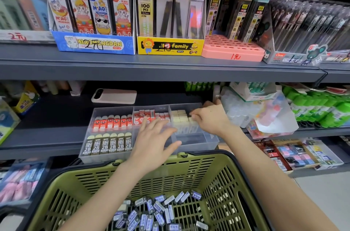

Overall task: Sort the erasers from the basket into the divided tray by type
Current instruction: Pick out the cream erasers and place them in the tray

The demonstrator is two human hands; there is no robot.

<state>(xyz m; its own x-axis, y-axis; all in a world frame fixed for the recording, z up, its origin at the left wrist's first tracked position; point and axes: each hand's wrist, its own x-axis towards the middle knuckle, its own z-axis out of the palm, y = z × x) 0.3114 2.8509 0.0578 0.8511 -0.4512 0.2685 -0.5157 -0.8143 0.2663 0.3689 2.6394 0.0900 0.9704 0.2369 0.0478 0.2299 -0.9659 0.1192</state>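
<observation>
Hovering spread-fingered, the left hand (155,136) overhung the tray (106,110)'s open front-right compartment (197,141); the right hand (210,117) pinched upright cream erasers (180,115).

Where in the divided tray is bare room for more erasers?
The front right compartment, between the cream erasers and the basket rim, looks bare. The red erasers and 2B erasers fill the left compartments. The left hand hides the front middle.

Divided tray (198,143) sitting on the middle shelf (47,117), frame centre. Phone (113,96) lying behind it. Basket (189,172) sitting below the tray in the frame, loose erasers (151,211) lying inside. Left hand (153,141) hovering over the tray's middle; right hand (210,117) reaching over its upper-right compartment.
</observation>
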